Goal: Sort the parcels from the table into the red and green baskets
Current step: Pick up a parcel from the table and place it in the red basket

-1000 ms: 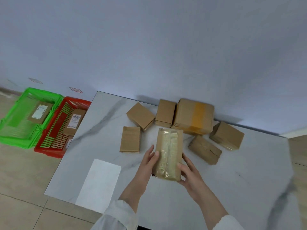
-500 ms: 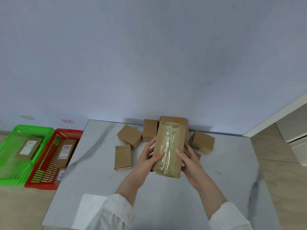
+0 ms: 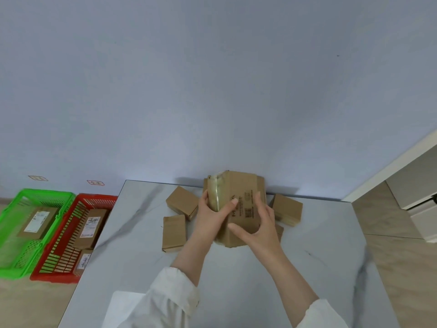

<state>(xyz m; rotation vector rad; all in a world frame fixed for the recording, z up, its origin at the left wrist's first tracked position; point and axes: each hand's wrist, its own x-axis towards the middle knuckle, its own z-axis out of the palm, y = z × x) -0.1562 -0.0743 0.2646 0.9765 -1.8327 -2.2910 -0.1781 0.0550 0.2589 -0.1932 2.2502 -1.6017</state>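
Observation:
Both hands hold a taped brown cardboard parcel [image 3: 238,204] up above the marble table [image 3: 236,275], its printed side facing me. My left hand [image 3: 212,216] grips its left taped edge and my right hand [image 3: 260,226] grips its lower right side. Three more brown parcels lie on the table: one [image 3: 182,202] behind left, one [image 3: 173,232] flat at the left, one [image 3: 287,209] at the right. Others behind the held parcel are hidden. On the floor to the left stand the red basket [image 3: 59,268] and the green basket [image 3: 14,263], each with labelled parcels inside.
A white sheet [image 3: 123,308] lies at the table's near left corner. The wall runs right behind the table. A white cabinet [image 3: 421,204] stands at the right on the wooden floor. Two small labels are stuck on the wall above the baskets.
The parcel has been lifted higher and turned, so its printed cardboard side now faces me instead of the taped face. My right hand has shifted lower on it.

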